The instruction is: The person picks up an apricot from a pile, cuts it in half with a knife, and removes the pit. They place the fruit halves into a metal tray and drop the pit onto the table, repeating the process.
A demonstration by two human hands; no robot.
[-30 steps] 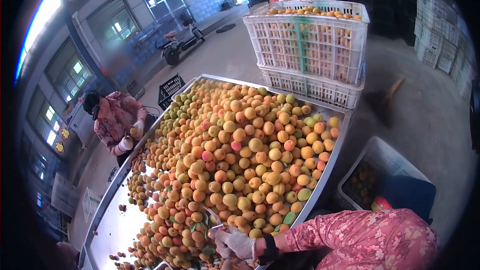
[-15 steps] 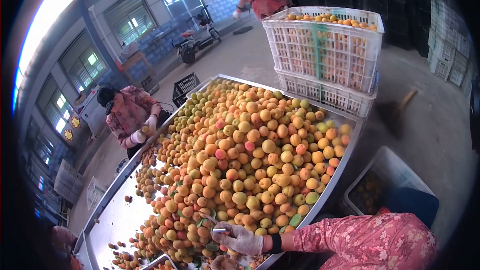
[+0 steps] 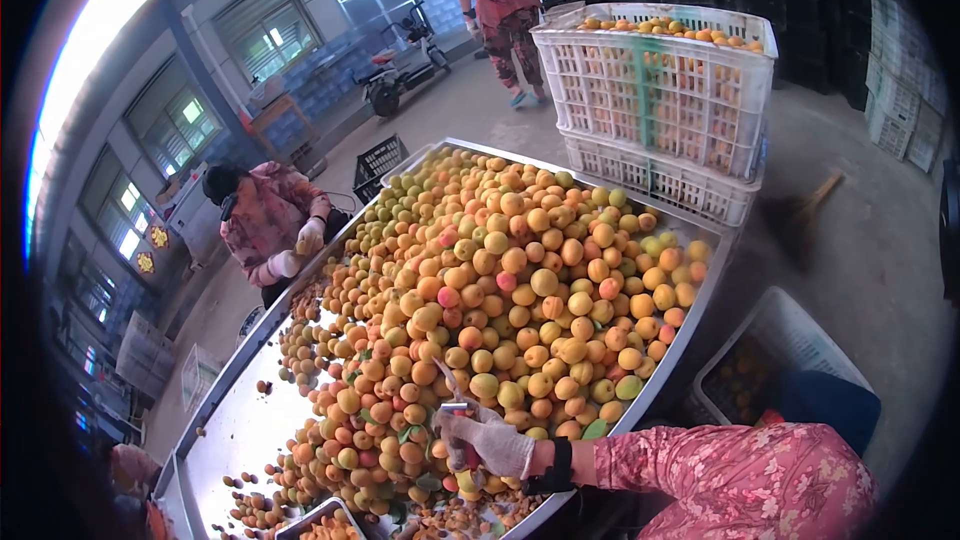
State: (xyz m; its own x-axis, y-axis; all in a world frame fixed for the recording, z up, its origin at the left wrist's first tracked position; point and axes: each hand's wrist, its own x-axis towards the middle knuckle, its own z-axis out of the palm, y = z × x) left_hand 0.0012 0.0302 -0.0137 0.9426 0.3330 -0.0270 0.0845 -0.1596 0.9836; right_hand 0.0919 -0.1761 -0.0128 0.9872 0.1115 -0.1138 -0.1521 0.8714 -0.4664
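Right hand [image 3: 490, 437], gloved, fingers closed round a hand tool [image 3: 457, 407] at the near edge of the fruit heap. Left hand can't be made out beneath it; cannot tell its state. Tool likely light and stiff, best taken by its handle. Fruit [image 3: 545, 282] probably light each, firm to slightly soft, smooth enough to roll, easily bruised; hold lightly round the middle. Tool shows red grip, bright metal top. Fruit round, yellow to orange, some greenish, a few blushed red; cut-looking orange pieces [image 3: 480, 518] beside the near rim. Whole heap lies on a metal table [image 3: 645, 418]. Across it, a co-worker [image 3: 265, 215], hands together at the edge. Beyond the far end, white crate [image 3: 655, 90] filled with similar fruit; farther, another person [image 3: 500, 5], back turned.
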